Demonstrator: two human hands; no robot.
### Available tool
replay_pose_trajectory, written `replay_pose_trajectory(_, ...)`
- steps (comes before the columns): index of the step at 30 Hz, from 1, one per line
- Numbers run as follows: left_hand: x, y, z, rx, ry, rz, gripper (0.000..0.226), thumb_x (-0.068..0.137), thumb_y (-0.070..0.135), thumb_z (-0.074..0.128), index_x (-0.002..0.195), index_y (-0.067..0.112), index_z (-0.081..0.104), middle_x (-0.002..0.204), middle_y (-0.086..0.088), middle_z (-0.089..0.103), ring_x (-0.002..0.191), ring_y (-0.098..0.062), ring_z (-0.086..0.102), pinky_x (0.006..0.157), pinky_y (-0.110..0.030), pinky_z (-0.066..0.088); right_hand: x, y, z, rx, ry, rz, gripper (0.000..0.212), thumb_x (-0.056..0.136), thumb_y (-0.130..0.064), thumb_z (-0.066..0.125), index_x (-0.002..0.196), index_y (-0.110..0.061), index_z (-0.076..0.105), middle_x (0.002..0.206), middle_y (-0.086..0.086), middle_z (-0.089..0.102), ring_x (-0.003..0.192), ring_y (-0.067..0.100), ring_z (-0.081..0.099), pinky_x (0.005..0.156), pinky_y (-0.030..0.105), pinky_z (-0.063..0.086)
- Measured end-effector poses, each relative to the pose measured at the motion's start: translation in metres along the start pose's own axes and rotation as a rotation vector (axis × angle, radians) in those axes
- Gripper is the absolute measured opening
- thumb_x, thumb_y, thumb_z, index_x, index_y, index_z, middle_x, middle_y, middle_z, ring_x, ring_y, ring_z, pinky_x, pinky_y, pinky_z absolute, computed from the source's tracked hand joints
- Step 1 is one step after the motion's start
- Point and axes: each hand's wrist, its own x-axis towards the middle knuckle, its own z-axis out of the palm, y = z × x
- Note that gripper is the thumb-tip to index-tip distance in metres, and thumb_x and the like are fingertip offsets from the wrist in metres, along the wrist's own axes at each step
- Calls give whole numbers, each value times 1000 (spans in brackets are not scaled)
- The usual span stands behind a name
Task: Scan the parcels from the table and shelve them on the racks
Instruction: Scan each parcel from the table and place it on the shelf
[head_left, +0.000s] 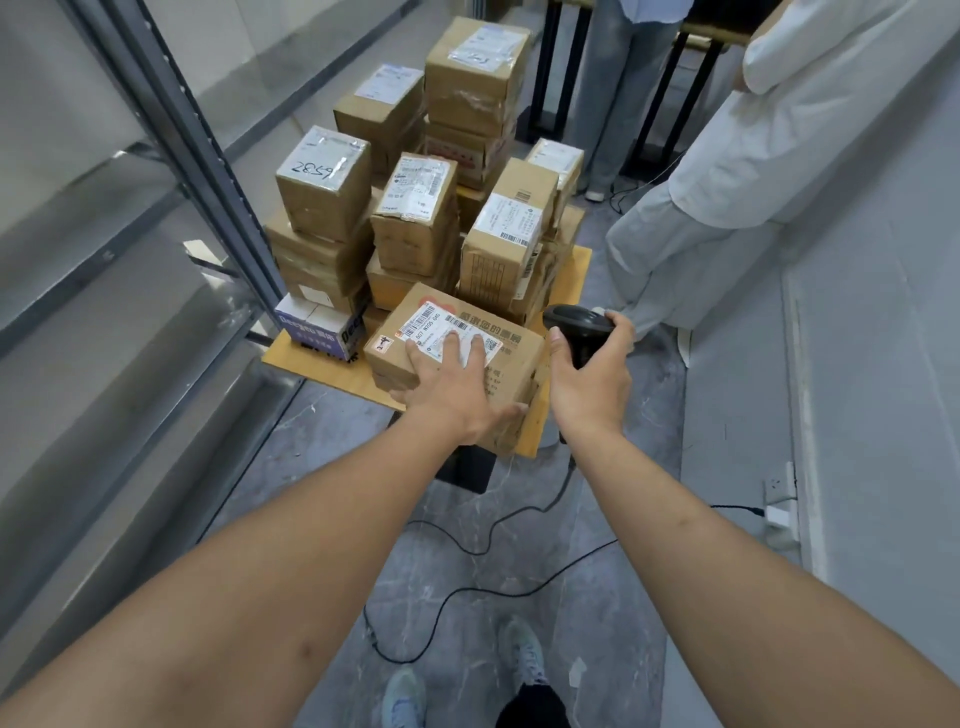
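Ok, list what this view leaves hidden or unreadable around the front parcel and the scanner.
- Front parcel: part of its label, under the left hand; head view.
- Scanner: handle and trigger, wrapped by the right hand.
- Rear box labels: print too small.
- Table: legs, hidden by its top.

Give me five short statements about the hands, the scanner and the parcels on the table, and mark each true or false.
1. The left hand lies flat on the front box, fingers over its label. True.
2. The right hand is empty. False: it grips a black scanner.
3. The box marked 2859 sits on the floor. False: it tops a stack at the left of the table.
4. A cord trails across the floor below the table. True.
5. The front box is already on the rack. False: it rests on the table's near edge.
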Motion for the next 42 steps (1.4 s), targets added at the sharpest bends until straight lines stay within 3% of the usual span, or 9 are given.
replay_pose_trajectory(4, -1, 3, 6, -8, 45, -18, 118, 86, 79, 61, 167, 32, -10, 175, -2, -15, 152, -54, -26, 121, -75, 19, 20, 5, 1, -20, -67, -34, 56, 100, -45, 68, 145, -34, 38, 125, -2, 64, 114, 25, 63, 97, 48, 54)
replay_pose_trajectory(9, -6, -6, 7, 20, 44, 26, 114, 89, 64, 68, 168, 29, -6, 175, -3, -17, 155, -45, -27, 128, -64, 10, 32, 13, 2, -32, -209, -60, 58, 102, -46, 65, 149, -34, 34, 120, -5, 58, 102, 17, 55, 85, 34, 41)
replay_pose_trajectory(12, -11, -16, 11, 11, 34, 48, 112, 89, 59, 69, 168, 32, -5, 174, 2, -19, 156, -39, -29, 128, -60, 4, 35, 14, 4, -22, -257, -72, 57, 101, -45, 67, 148, -35, 35, 117, -7, 56, 107, 20, 59, 91, 40, 49)
replay_pose_trajectory(18, -13, -19, 29, -230, 278, -54, 99, 95, 61, 64, 169, 31, 5, 174, 1, -14, 160, -30, -18, 130, -55, 4, 39, 17, 6, -58, -327, -71, 59, 100, -50, 66, 148, -39, 32, 126, -1, 63, 115, 26, 63, 99, 50, 53)
replay_pose_trajectory(26, -3, -8, 54, -665, 456, -286, 121, 87, 55, 79, 167, 30, -8, 171, 0, -23, 161, -33, 2, 130, -50, 11, 45, 24, 7, -66, -369, -113, 57, 100, -47, 67, 146, -37, 35, 126, -3, 63, 114, 23, 63, 97, 46, 53)
replay_pose_trajectory(30, -1, -5, 59, -809, 531, -300, 127, 86, 47, 83, 166, 20, -11, 174, -6, -10, 161, -24, -15, 124, -39, -2, 48, 28, 7, -63, -391, -114, 57, 101, -46, 67, 146, -37, 35, 128, -1, 63, 115, 22, 62, 96, 42, 52)
replay_pose_trajectory(32, -1, -7, 63, -899, 502, -336, 130, 84, 49, 83, 166, 30, -16, 173, -7, 3, 161, -29, -3, 128, -51, 6, 50, 29, 7, -56, -400, -105, 58, 100, -47, 67, 147, -37, 34, 128, -2, 63, 116, 22, 62, 98, 44, 52)
replay_pose_trajectory(36, -1, -15, 75, -1113, 454, -327, 133, 66, 66, 84, 141, 77, -25, 162, 0, 35, 148, -27, 40, 119, -64, 36, 52, 31, 7, -55, -404, -100, 60, 101, -47, 67, 149, -36, 34, 125, -7, 59, 115, 19, 60, 96, 41, 50)
replay_pose_trajectory(42, -6, -8, 78, -1115, 495, -227, 131, 70, 59, 84, 136, 79, -27, 169, 4, 24, 154, -21, 31, 124, -61, 31, 53, 35, 10, -73, -402, -100, 59, 100, -48, 67, 148, -37, 33, 127, -5, 62, 118, 22, 61, 102, 49, 52)
